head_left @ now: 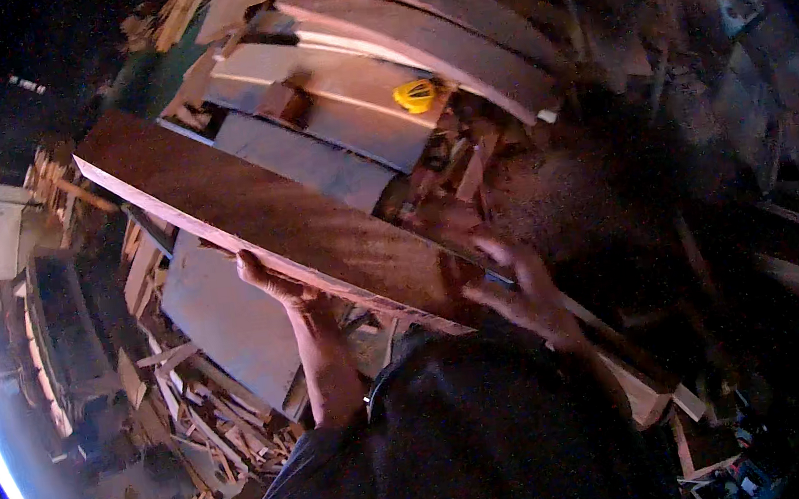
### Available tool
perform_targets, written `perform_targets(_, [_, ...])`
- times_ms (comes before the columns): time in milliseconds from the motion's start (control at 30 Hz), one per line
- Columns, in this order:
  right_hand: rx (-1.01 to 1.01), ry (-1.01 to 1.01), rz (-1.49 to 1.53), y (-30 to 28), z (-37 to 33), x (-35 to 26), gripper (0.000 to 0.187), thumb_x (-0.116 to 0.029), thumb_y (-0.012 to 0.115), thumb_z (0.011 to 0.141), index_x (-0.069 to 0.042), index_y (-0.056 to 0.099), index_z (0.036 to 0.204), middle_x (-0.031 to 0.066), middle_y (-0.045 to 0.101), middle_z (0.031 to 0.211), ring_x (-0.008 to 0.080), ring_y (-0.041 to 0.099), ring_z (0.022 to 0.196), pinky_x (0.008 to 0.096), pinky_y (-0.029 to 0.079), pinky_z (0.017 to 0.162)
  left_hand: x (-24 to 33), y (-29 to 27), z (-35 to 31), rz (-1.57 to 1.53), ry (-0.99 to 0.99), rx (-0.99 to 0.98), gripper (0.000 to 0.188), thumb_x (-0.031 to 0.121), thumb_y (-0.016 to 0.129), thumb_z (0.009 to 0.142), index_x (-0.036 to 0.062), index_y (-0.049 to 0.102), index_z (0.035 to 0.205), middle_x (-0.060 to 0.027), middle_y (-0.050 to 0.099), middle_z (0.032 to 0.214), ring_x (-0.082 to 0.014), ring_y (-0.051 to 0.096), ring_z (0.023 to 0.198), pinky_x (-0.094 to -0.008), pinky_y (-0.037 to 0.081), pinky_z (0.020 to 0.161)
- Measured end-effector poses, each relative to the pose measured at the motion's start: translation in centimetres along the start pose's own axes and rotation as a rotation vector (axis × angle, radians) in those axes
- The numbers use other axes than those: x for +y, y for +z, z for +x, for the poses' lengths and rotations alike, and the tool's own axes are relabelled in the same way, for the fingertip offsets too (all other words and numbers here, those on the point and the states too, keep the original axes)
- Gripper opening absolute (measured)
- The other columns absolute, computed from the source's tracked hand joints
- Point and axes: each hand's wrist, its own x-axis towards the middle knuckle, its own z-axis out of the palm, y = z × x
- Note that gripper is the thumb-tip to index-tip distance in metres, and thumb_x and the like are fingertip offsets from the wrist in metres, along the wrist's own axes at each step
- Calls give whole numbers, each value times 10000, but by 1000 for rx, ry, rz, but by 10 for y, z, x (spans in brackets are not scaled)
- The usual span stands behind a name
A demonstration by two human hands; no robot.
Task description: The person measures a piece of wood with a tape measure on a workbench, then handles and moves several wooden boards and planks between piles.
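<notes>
A long, wide reddish-brown wooden board [268, 205] slants across the middle, its far end at upper left and its near end close to my body. My left hand [277, 287] is closed on its lower, paler edge, with the thumb bent up along that edge. Beside the board's near right end is my right hand [531, 294], its fingers apart and slightly blurred. Whether its fingertips touch the board I cannot tell.
Beyond the board lies a flat machine-like surface [297, 153] carrying a small wooden block [282, 104] and a yellow-and-black object [415, 97]. Large curved boards [416, 33] stand behind. Scrap sticks [209, 425] are heaped at lower left, below a grey panel [226, 312].
</notes>
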Motion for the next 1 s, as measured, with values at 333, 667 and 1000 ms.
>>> perform_targets(333, [18, -26, 99, -67, 31, 33, 925, -323, 838, 686, -21, 355, 1415, 187, 450, 1375, 338, 437, 1275, 434, 334, 1078, -96, 80, -43, -146, -465, -168, 1023, 716, 637, 693, 0, 379, 1376, -91, 496, 1285, -206, 503, 1066, -309, 427, 860])
perform_targets(667, [438, 209, 79, -145, -40, 107, 1171, -261, 928, 562, -24, 245, 1484, 173, 422, 1434, 307, 421, 1312, 423, 332, 1093, -161, 254, -88, 249, -640, -838, 515, 416, 653, 822, 17, 556, 1134, -88, 629, 1013, -175, 588, 860, -303, 465, 741])
perform_targets(1000, [836, 597, -77, -239, -86, 52, 950, -217, 832, 577, 5, 399, 1393, 151, 556, 1268, 303, 554, 1140, 406, 447, 972, -183, 187, -126, 237, -935, -913, 482, 152, 652, 918, 12, 472, 1343, -80, 563, 1224, -161, 545, 1142, -313, 492, 883])
